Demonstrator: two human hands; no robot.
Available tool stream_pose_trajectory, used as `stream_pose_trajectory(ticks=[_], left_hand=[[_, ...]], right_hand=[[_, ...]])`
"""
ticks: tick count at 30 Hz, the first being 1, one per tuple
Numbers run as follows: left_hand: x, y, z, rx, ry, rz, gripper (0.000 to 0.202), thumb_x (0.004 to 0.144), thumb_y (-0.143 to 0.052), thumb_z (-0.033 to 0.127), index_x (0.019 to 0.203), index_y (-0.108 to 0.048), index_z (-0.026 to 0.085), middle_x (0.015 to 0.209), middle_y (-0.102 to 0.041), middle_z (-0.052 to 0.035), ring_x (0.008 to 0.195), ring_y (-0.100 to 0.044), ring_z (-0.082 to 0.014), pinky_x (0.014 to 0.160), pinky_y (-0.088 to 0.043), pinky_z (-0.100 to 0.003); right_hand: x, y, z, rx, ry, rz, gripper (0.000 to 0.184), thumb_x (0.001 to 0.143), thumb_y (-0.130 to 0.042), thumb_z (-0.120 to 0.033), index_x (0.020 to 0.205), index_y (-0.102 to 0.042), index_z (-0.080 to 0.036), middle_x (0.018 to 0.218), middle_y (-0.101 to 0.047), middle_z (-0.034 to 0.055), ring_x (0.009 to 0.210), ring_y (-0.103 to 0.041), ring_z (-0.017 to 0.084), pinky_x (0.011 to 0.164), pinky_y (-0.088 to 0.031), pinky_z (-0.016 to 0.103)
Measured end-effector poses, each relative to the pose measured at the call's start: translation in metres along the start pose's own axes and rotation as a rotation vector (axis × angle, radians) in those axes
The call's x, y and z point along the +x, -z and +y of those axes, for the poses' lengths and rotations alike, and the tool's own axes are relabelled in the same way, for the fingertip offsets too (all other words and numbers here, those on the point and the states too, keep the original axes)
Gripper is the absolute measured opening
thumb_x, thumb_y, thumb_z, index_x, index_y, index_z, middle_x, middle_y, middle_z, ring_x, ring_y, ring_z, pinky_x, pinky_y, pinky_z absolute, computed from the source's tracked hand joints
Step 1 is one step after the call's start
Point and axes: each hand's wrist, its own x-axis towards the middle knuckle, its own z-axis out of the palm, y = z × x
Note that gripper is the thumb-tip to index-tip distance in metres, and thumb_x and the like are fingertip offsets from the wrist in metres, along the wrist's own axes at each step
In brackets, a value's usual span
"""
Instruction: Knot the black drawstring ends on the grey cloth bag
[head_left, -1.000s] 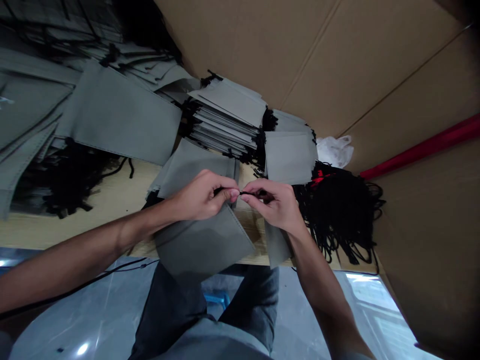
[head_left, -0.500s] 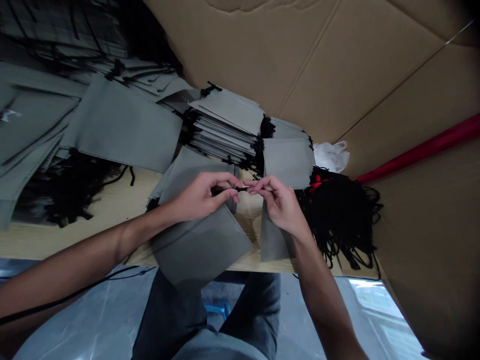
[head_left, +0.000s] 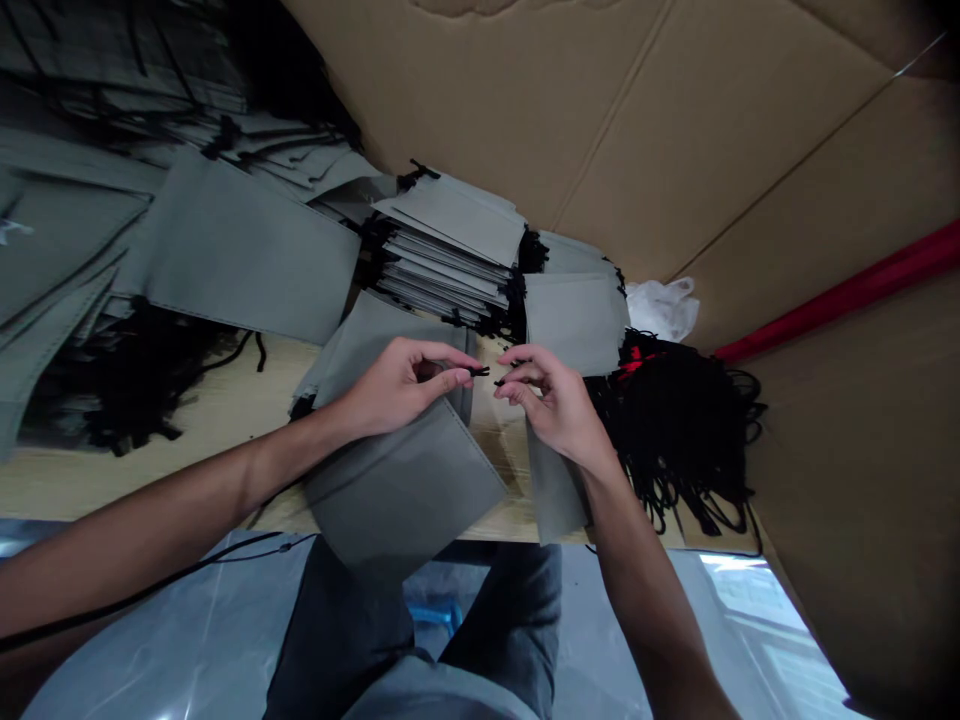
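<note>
My left hand [head_left: 401,385] pinches a black cord [head_left: 478,371] between thumb and forefinger, with its short ends sticking out to the right. Just below that hand lies a flat grey pouch [head_left: 409,490] with a stitched edge, reaching past the table's front edge. My right hand [head_left: 551,400] faces it across a small gap, thumb and fingers closed around a small black cord tip [head_left: 499,383]. A second grey pouch [head_left: 556,490] shows under the right hand and wrist; whether it hangs from that hand's cord is hidden.
Stacks of grey pouches [head_left: 450,270] with black cords stand behind my hands, and more pouches [head_left: 247,245] lie to the left. A heap of black cords [head_left: 682,430] is at right, near a white plastic bag [head_left: 664,308]. Cardboard [head_left: 525,100] walls the back and right.
The black cord between my hands has parted: a gap now shows between the fingertips. The pouch below my right hand has shifted slightly down; the left hand has barely moved.
</note>
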Motion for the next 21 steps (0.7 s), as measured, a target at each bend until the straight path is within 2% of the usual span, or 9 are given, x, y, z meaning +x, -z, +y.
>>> stream_pose_trajectory(ticks=[2, 5, 9, 12, 16, 21], left_hand=[[0.0000, -0.0004, -0.0003, -0.020, 0.005, 0.013, 0.045, 0.099, -0.085, 0.050, 0.128, -0.085, 0.015, 0.106, -0.091, -0.0113, 0.098, -0.086, -0.0232, 0.086, -0.065, -0.029], [0.0003, -0.0004, -0.0005, -0.045, 0.001, 0.032, 0.050, 0.097, -0.088, 0.054, 0.126, -0.080, 0.014, 0.101, -0.090, -0.0117, 0.096, -0.086, -0.0239, 0.084, -0.066, -0.029], [0.0011, -0.0001, 0.0003, -0.047, -0.007, 0.044, 0.049, 0.095, -0.090, 0.058, 0.117, -0.080, 0.015, 0.100, -0.088, -0.0111, 0.093, -0.085, -0.0225, 0.078, -0.063, -0.026], [0.0014, -0.0003, 0.0012, -0.042, -0.014, 0.054, 0.048, 0.095, -0.091, 0.059, 0.113, -0.080, 0.016, 0.105, -0.087, -0.0101, 0.095, -0.084, -0.0213, 0.078, -0.063, -0.025], [0.0010, -0.0008, 0.0019, -0.052, -0.013, 0.056, 0.050, 0.094, -0.092, 0.061, 0.110, -0.081, 0.016, 0.105, -0.086, -0.0089, 0.094, -0.083, -0.0207, 0.080, -0.064, -0.026], [0.0007, -0.0007, 0.0021, -0.075, -0.001, 0.040, 0.051, 0.093, -0.092, 0.062, 0.110, -0.081, 0.016, 0.101, -0.086, -0.0087, 0.092, -0.083, -0.0206, 0.083, -0.066, -0.027]], right_hand=[[0.0003, -0.0037, 0.0001, 0.026, -0.024, 0.020, 0.011, 0.106, -0.079, -0.031, 0.114, -0.076, -0.025, 0.092, -0.082, 0.0007, 0.082, -0.079, 0.017, 0.069, -0.057, 0.027], [0.0014, -0.0058, -0.0014, 0.054, -0.030, 0.011, 0.016, 0.101, -0.086, -0.035, 0.098, -0.076, -0.022, 0.092, -0.082, 0.0024, 0.083, -0.078, 0.018, 0.074, -0.061, 0.028], [0.0007, -0.0025, -0.0013, 0.042, -0.020, -0.033, 0.011, 0.103, -0.083, -0.032, 0.109, -0.082, -0.023, 0.105, -0.086, 0.0058, 0.097, -0.082, 0.021, 0.085, -0.066, 0.033], [-0.0013, -0.0011, 0.0002, 0.014, 0.005, -0.009, 0.010, 0.108, -0.076, -0.028, 0.117, -0.079, -0.025, 0.109, -0.086, 0.0052, 0.103, -0.085, 0.022, 0.084, -0.066, 0.032], [-0.0022, -0.0032, -0.0019, -0.043, 0.080, 0.033, 0.007, 0.108, -0.076, -0.023, 0.109, -0.082, -0.026, 0.104, -0.086, 0.0033, 0.095, -0.083, 0.021, 0.076, -0.063, 0.031], [-0.0002, -0.0083, -0.0085, -0.088, 0.214, 0.086, 0.013, 0.108, -0.076, -0.023, 0.101, -0.086, -0.029, 0.105, -0.085, 0.0047, 0.100, -0.081, 0.024, 0.091, -0.067, 0.041]])
